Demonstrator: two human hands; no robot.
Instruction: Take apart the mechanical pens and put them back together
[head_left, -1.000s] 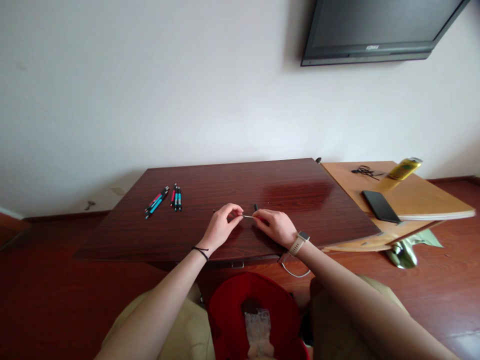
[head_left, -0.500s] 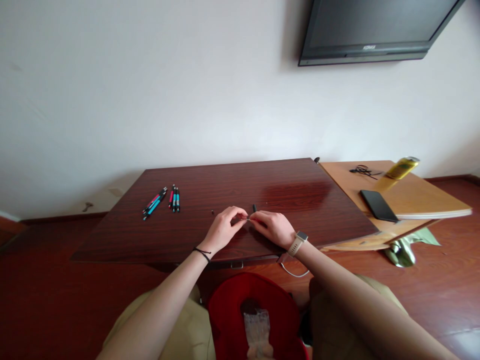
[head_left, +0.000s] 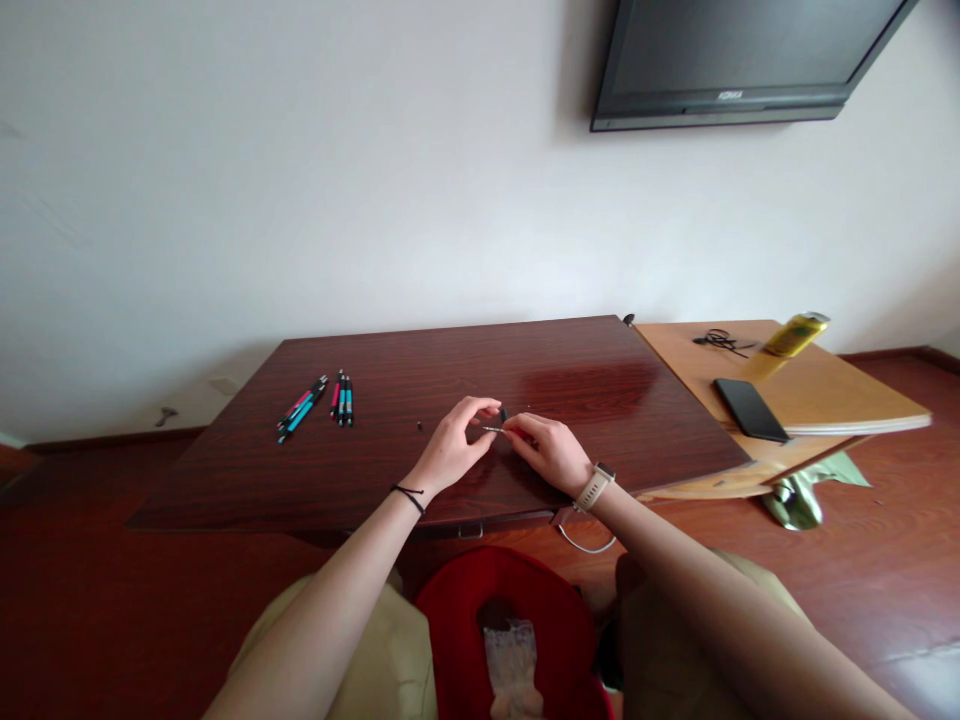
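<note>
Over the front of the dark wooden table [head_left: 442,360], my right hand [head_left: 551,452] pinches a thin silvery pen part [head_left: 491,429] that points left from its fingertips. My left hand [head_left: 451,442] is close beside it, thumb and fingers apart around the free end. A short black piece [head_left: 504,413] shows just behind my right fingertips; whether it is touched I cannot tell. A tiny dark piece [head_left: 419,426] lies on the table left of my hands. Further left are two groups of pens with blue or pink barrels, one loose pile [head_left: 302,408] and one row [head_left: 343,400].
To the right, a lighter wooden table [head_left: 847,395] bears a black phone [head_left: 750,409], a black cable [head_left: 724,342] and a yellow can [head_left: 796,335]. A television [head_left: 720,70] hangs on the wall. Below me is a red stool [head_left: 450,620] with a clear plastic bag [head_left: 511,655].
My left thumb and fingers have parted from the thin pen part, leaving more of it visible. My right hand keeps its pinch. The view has shifted slightly.
</note>
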